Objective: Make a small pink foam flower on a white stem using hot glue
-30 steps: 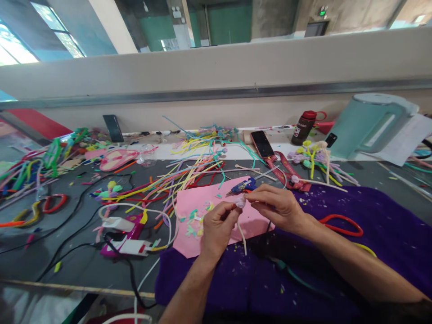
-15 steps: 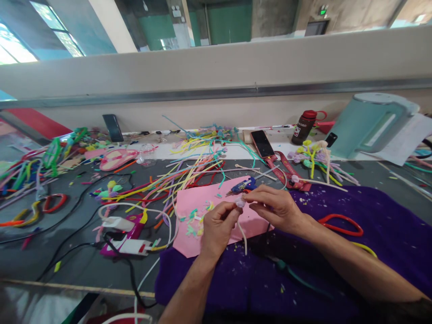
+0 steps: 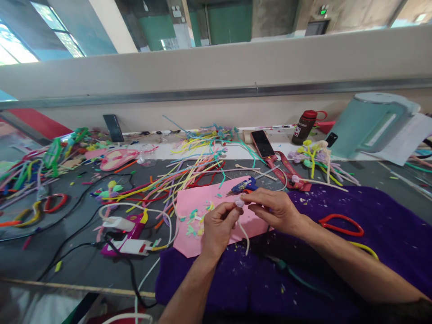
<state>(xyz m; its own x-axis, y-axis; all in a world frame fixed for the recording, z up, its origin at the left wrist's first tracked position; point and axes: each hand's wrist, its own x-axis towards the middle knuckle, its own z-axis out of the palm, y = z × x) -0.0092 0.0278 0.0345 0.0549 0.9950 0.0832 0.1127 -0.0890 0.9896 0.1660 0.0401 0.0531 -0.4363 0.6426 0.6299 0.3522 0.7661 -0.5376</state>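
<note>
A small pale-lilac pipe-cleaner flower with a whitish stem hanging below it is pinched between the fingertips of my left hand. From the other side, the thumb and fingers of my right hand close on the flower's upper edge. Under both hands lies a pink sheet scattered with short green, yellow and white snippets. Just behind the flower, a blue glue gun rests on that sheet.
A purple cloth carries red-handled pliers and a dark teal tool. Loose pipe cleaners spread behind. A power strip with cables lies left. A phone, finished flowers, bottle and kettle stand at the back.
The flower has turned slightly between my fingers, and its stem's lower end has swung a little to the right. My right hand has shifted marginally; my left hand is almost still.
</note>
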